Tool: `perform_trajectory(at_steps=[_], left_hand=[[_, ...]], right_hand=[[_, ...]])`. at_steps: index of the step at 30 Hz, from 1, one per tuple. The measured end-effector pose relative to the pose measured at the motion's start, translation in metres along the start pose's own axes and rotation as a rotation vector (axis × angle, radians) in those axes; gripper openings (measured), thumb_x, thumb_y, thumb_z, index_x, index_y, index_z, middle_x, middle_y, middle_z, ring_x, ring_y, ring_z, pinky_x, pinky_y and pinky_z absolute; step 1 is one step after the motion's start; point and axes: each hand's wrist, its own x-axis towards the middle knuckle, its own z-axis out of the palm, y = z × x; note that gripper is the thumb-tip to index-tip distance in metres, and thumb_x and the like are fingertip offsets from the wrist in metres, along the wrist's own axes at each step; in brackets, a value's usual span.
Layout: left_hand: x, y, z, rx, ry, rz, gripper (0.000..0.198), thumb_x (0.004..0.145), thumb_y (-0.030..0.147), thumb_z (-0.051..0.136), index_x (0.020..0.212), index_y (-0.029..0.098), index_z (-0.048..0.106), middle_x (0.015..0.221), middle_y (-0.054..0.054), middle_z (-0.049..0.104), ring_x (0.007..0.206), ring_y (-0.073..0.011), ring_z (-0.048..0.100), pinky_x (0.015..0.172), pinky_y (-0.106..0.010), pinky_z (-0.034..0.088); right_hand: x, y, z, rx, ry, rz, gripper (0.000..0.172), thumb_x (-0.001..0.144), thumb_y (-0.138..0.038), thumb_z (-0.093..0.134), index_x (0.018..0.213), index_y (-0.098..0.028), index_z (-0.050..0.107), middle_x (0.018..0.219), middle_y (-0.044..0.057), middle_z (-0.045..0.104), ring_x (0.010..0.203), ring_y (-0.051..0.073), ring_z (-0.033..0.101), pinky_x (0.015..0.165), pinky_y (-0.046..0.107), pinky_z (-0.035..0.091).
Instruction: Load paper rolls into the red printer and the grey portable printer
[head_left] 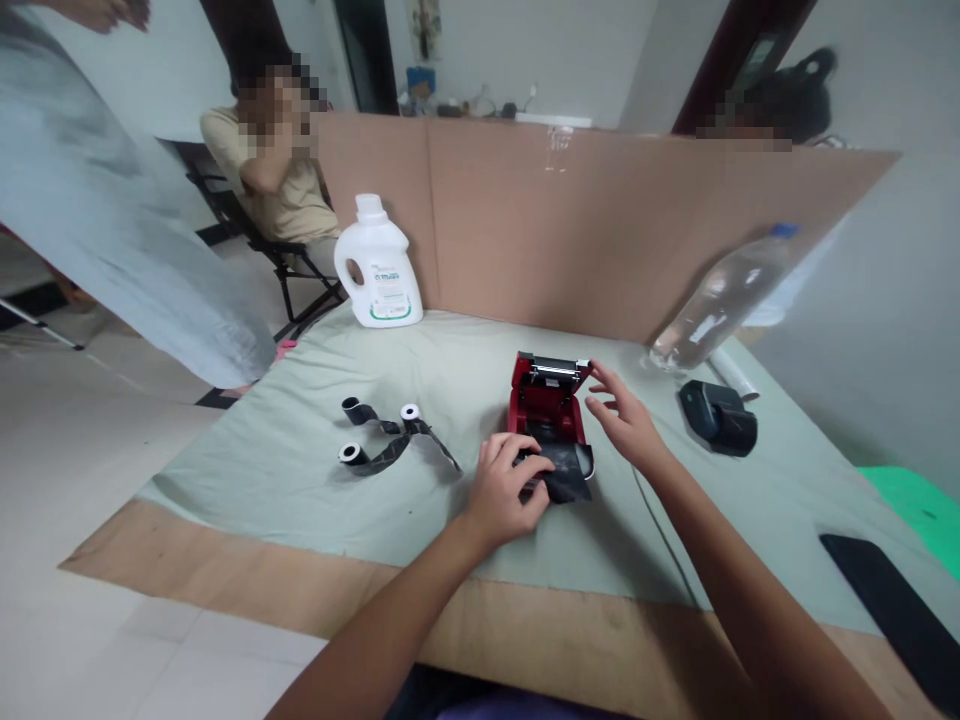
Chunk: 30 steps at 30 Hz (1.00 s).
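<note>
A small red receipt printer (546, 405) sits on the cloth with its lid (553, 370) raised. Out of its front hangs a strip of black paper (571, 472). My left hand (510, 485) is curled over the printer's front left, gripping it with the fingertips on the strip; the thumb side partly hides the front edge. At the lid's right corner is my right hand (621, 415), fingers apart, the index fingertip touching or very near the lid. To the left lie several small rolls of black paper (351, 454), their strips partly unwound.
A white detergent bottle (381, 275) stands at the back left before a cardboard panel (525, 220). On the right are a tilted clear bottle (716, 300), a black device (718, 416) and a dark flat object (892, 610). One person (277, 190) sits behind; another stands at left.
</note>
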Motion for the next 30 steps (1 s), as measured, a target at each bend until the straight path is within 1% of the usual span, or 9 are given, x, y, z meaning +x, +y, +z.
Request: perform_trajectory(at_steps=[2,5,6,8,12,17,22,27,30], left_hand=[[0.001,-0.001,-0.002,-0.013,-0.003,0.009,0.023,0.081,0.017,0.058,0.099,0.023,0.072,0.114,-0.009,0.066,0.110,-0.0283,0.053,0.096,-0.045,0.043],[0.002,-0.002,-0.005,-0.045,0.006,0.025,0.025,0.081,0.013,0.055,0.097,0.023,0.072,0.111,-0.008,0.066,0.108,-0.0269,0.054,0.095,-0.044,0.043],[0.002,-0.002,-0.006,-0.060,0.015,0.031,0.025,0.082,0.012,0.053,0.096,0.023,0.072,0.109,-0.008,0.066,0.107,-0.0263,0.055,0.095,-0.044,0.043],[0.002,-0.001,-0.008,-0.093,0.035,0.053,0.024,0.084,0.014,0.053,0.098,0.022,0.071,0.108,-0.009,0.066,0.105,-0.0260,0.055,0.094,-0.043,0.044],[0.001,0.002,-0.013,-0.121,0.094,0.116,0.022,0.084,0.023,0.056,0.101,0.019,0.070,0.105,-0.011,0.064,0.102,-0.0265,0.056,0.094,-0.044,0.046],[0.003,0.003,-0.018,-0.107,0.120,0.134,0.019,0.085,0.025,0.055,0.097,0.019,0.070,0.100,-0.011,0.066,0.098,-0.0260,0.057,0.089,-0.043,0.047],[0.004,0.007,-0.019,-0.099,0.104,0.136,0.019,0.083,0.024,0.055,0.093,0.020,0.070,0.096,-0.010,0.068,0.093,-0.0247,0.057,0.086,-0.042,0.046],[0.001,0.008,-0.017,-0.072,0.132,0.209,0.018,0.081,0.026,0.054,0.088,0.020,0.069,0.088,-0.008,0.067,0.086,-0.0216,0.057,0.082,-0.039,0.044],[-0.008,0.009,-0.010,-0.027,0.161,0.317,0.012,0.075,0.024,0.057,0.082,0.021,0.067,0.080,-0.004,0.066,0.083,-0.0200,0.057,0.077,-0.037,0.040]], right_hand=[[-0.007,-0.007,0.004,-0.032,0.096,0.005,0.060,0.096,-0.038,0.052,0.154,-0.024,0.042,0.146,0.015,0.056,0.107,0.027,0.065,0.078,0.040,0.058],[-0.019,-0.022,0.008,-0.138,0.201,-0.063,0.037,0.096,-0.034,0.052,0.128,-0.019,0.064,0.119,0.014,0.068,0.091,0.024,0.065,0.078,0.038,0.056],[-0.019,-0.028,0.010,-0.166,0.132,-0.089,0.030,0.097,-0.032,0.051,0.117,-0.019,0.069,0.108,0.012,0.071,0.087,0.023,0.065,0.079,0.037,0.055],[-0.010,-0.040,0.014,-0.232,-0.159,-0.120,0.024,0.096,-0.024,0.051,0.105,-0.021,0.073,0.099,0.009,0.073,0.087,0.023,0.066,0.080,0.035,0.053],[0.032,-0.061,0.027,-0.511,-0.701,-0.043,0.031,0.089,-0.009,0.052,0.104,-0.021,0.076,0.106,0.011,0.075,0.096,0.026,0.069,0.073,0.031,0.050],[0.067,-0.071,0.045,-0.600,-0.930,0.030,0.021,0.079,-0.005,0.060,0.086,-0.014,0.077,0.079,0.011,0.076,0.062,0.022,0.066,0.054,0.029,0.043],[0.066,-0.071,0.053,-0.655,-0.988,0.022,0.015,0.079,-0.010,0.061,0.075,-0.012,0.075,0.072,0.012,0.073,0.060,0.022,0.066,0.052,0.029,0.039],[0.057,-0.079,0.036,-0.695,-0.908,0.005,0.023,0.084,-0.019,0.060,0.103,-0.012,0.071,0.097,0.016,0.074,0.082,0.026,0.069,0.058,0.029,0.039],[0.048,-0.088,0.013,-0.670,-0.863,0.031,0.025,0.088,-0.022,0.056,0.111,-0.015,0.064,0.093,0.012,0.072,0.075,0.023,0.066,0.057,0.028,0.036]])
